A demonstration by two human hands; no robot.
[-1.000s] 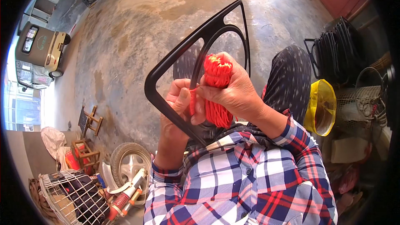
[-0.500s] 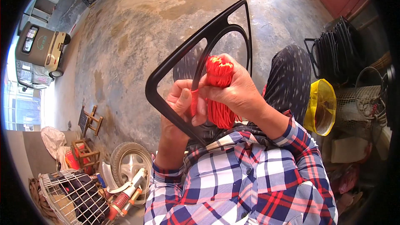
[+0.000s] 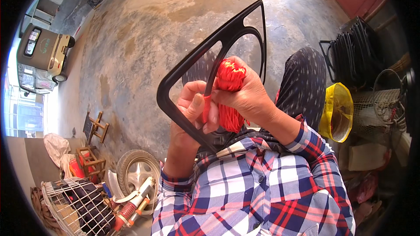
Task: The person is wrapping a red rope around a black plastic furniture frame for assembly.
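- Frame (image 3: 231,30), black, angular, curved inner bar: in left hand (image 3: 191,108), fingers curled around the bar.
- Wrapping (image 3: 206,105), red: at left fingers.
- Hank (image 3: 231,78), bright red cord: right hand (image 3: 252,98) closed around it.

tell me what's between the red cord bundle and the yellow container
In the head view, mainly the right hand and the dark trouser leg lie between the red cord bundle and the yellow container.

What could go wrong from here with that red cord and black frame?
The red turns wrapped on the black frame could loosen if the left hand eases off. Strands of the red cord bundle in the right hand might tangle. The frame, held at a tilt, could twist and pull the turns uneven.
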